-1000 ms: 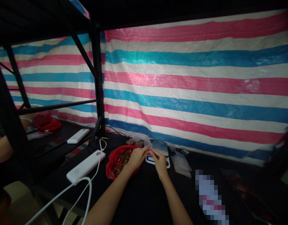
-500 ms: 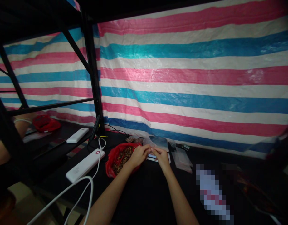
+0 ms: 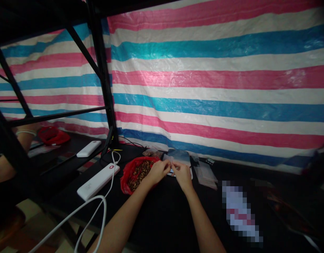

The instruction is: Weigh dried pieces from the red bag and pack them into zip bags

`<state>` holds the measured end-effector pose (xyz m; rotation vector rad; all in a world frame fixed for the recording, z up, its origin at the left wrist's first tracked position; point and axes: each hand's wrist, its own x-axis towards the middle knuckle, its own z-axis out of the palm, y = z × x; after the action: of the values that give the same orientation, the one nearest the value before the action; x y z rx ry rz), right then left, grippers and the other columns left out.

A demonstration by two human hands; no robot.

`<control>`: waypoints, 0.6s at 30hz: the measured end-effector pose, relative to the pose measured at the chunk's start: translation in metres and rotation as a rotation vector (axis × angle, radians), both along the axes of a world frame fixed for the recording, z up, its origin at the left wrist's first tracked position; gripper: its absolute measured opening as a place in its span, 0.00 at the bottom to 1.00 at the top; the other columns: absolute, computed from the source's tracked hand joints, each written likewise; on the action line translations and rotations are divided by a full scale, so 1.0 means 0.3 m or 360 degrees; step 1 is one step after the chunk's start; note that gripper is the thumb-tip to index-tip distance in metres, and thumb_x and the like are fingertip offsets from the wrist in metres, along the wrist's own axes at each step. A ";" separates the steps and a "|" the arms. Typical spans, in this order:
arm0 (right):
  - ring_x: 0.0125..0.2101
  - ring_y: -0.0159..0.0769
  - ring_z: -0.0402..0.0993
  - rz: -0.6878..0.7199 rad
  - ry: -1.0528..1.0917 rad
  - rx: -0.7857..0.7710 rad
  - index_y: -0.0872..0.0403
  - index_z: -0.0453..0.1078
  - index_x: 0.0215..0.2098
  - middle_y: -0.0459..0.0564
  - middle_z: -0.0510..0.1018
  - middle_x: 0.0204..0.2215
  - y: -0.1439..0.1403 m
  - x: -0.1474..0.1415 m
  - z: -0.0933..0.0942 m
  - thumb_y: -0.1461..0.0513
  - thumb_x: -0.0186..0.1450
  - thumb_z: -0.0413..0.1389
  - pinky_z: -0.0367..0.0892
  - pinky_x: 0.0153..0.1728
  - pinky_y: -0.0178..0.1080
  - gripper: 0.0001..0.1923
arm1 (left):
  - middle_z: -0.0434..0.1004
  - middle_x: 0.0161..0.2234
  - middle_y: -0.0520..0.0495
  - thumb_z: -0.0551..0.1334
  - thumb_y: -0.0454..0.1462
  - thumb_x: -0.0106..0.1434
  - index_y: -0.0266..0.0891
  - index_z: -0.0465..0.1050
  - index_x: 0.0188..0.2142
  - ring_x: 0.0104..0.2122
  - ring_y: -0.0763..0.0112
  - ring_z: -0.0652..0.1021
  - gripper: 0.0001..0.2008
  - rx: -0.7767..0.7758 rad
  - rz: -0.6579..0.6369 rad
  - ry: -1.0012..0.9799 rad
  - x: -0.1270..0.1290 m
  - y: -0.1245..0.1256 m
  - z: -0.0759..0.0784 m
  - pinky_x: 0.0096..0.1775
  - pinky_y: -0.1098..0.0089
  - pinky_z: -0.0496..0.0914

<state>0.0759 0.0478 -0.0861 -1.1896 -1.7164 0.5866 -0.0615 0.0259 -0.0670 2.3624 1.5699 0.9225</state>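
Observation:
My left hand (image 3: 160, 170) and my right hand (image 3: 182, 173) meet fingertip to fingertip, both closed in a pinch. Between them is thin see-through film, seemingly a small clear plastic bag, hard to make out in the dim light. Just behind and below the fingers lies a flat white device with a shiny grey top (image 3: 179, 155), like a small scale, partly hidden by my hands. Left of my left hand, an open red plastic bag (image 3: 125, 174) holds many small brown nut-like pieces (image 3: 140, 172). A few flat clear bags (image 3: 204, 174) lie right of my right hand.
Filled clear bags (image 3: 152, 153) lie behind the red bag. A white power bank (image 3: 97, 181) with a white cable (image 3: 105, 205) lies at left. Beyond the black metal frame (image 3: 101, 70) are another person's arm (image 3: 9, 165), a red bag (image 3: 53, 136) and a second power bank (image 3: 88, 149).
My fingertips have shifted slightly, and my right-hand fingers are more curled. The see-through film stands out less above my left hand. The whole view has tilted a little.

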 end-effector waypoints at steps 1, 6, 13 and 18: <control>0.20 0.36 0.74 -0.0060 -0.0092 0.0048 0.53 0.75 0.30 0.50 0.79 0.24 -0.006 0.009 0.011 0.54 0.57 0.50 0.66 0.23 0.34 0.15 | 0.70 0.22 0.52 0.51 0.38 0.61 0.38 0.68 0.29 0.23 0.74 0.71 0.10 0.0023 0.0025 -0.0007 0.001 0.000 0.004 0.28 0.76 0.59; 0.21 0.35 0.73 -0.0371 -0.0145 0.0143 0.52 0.74 0.30 0.48 0.79 0.24 -0.027 0.046 0.054 0.55 0.59 0.48 0.62 0.22 0.33 0.15 | 0.70 0.22 0.53 0.53 0.38 0.59 0.38 0.67 0.26 0.23 0.76 0.70 0.09 0.0212 0.0265 -0.0099 -0.002 -0.004 0.029 0.27 0.77 0.57; 0.28 0.35 0.74 -0.0185 -0.0481 0.0258 0.48 0.73 0.35 0.46 0.79 0.32 -0.074 -0.001 0.076 0.56 0.60 0.48 0.61 0.27 0.33 0.13 | 0.71 0.22 0.53 0.56 0.42 0.56 0.40 0.67 0.28 0.23 0.73 0.71 0.08 0.0184 0.0423 0.0051 -0.001 -0.013 0.037 0.26 0.75 0.57; 0.24 0.34 0.73 -0.0322 -0.0525 0.0222 0.47 0.73 0.32 0.44 0.78 0.25 -0.081 -0.003 0.089 0.53 0.60 0.49 0.57 0.23 0.32 0.13 | 0.69 0.22 0.54 0.56 0.38 0.57 0.39 0.67 0.28 0.22 0.76 0.69 0.05 0.0171 0.0218 -0.0120 -0.001 -0.016 0.048 0.25 0.76 0.57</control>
<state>0.0750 0.0234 -0.0594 -1.3951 -1.8445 0.1498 -0.0619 0.0212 -0.0528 2.2823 1.7107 1.1376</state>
